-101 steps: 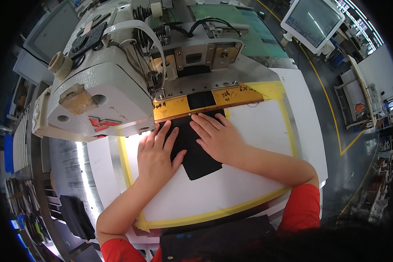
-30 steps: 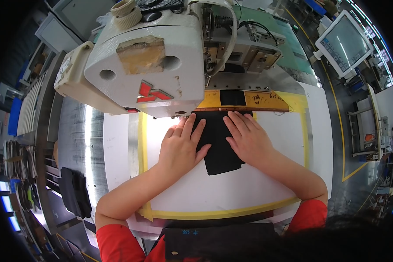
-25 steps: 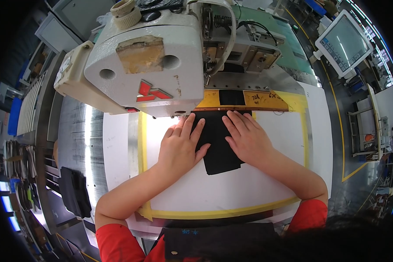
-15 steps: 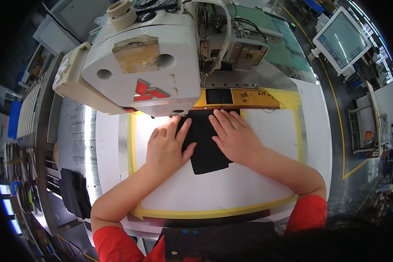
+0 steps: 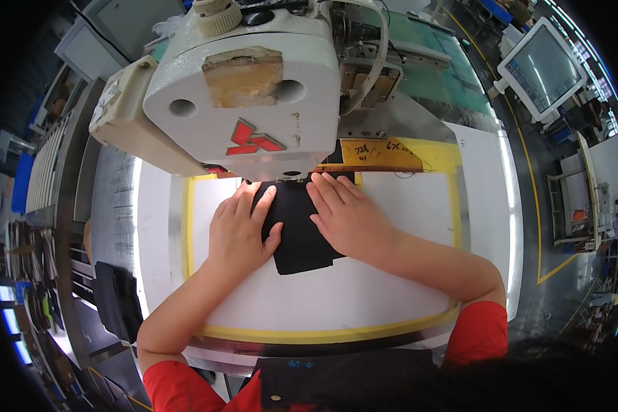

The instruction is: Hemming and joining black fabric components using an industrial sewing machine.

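A black fabric piece [image 5: 297,230] lies flat on the white work surface [image 5: 268,299], its far end running under the head of a white sewing machine [image 5: 240,123]. Along its left edge, my left hand [image 5: 237,230] rests flat with fingers apart, the fingertips close to the machine head. My right hand [image 5: 350,216] lies palm down on the fabric's right side, fingers stretched out toward the yellow clamp plate [image 5: 381,154]. Neither hand grips anything. The needle area is hidden behind the machine head.
Yellow tape [image 5: 323,336] borders the white surface. A stack of black pieces [image 5: 117,302] sits at the left on the metal table. A screen [image 5: 546,69] stands at the far right, and a shelf [image 5: 577,192] stands beyond the aisle.
Both hands, the black fabric and the white surface have shifted left relative to the machine head. The head now covers more of the yellow clamp plate. My hands remain flat on the cloth.
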Demonstrator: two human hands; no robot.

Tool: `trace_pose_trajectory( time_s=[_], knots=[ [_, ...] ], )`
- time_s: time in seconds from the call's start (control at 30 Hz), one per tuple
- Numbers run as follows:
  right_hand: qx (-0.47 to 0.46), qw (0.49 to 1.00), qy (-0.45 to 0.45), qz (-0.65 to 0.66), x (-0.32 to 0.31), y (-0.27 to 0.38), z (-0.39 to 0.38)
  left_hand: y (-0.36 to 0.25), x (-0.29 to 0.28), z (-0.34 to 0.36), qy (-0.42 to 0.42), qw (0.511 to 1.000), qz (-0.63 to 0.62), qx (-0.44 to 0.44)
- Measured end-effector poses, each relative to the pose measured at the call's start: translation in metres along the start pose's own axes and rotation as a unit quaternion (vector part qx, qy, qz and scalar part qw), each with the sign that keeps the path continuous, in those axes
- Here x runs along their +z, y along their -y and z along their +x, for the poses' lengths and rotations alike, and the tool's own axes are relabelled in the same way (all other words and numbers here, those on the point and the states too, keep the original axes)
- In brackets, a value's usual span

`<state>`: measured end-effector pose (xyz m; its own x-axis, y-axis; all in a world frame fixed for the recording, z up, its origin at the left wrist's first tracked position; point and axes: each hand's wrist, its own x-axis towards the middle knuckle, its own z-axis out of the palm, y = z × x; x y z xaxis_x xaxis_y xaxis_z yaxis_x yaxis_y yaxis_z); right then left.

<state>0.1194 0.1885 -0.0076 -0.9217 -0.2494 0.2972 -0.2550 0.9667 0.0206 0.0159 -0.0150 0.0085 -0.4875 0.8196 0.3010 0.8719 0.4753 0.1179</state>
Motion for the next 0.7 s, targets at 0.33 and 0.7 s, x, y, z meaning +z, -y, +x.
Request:
trace_pose_trajectory(
  time_s=[0.33, 0.7],
  knots=[
    [-0.025, 0.998, -0.03, 0.056, -0.011, -0.012, -0.012, -0.007, -0.008, 0.001, -0.017, 1.0, 0.019, -0.006],
    [-0.003, 0.996, -0.044, 0.078, -0.015, -0.023, -0.029, -0.025, -0.011, 0.004, -0.018, 0.997, 0.069, -0.028]
  ],
)
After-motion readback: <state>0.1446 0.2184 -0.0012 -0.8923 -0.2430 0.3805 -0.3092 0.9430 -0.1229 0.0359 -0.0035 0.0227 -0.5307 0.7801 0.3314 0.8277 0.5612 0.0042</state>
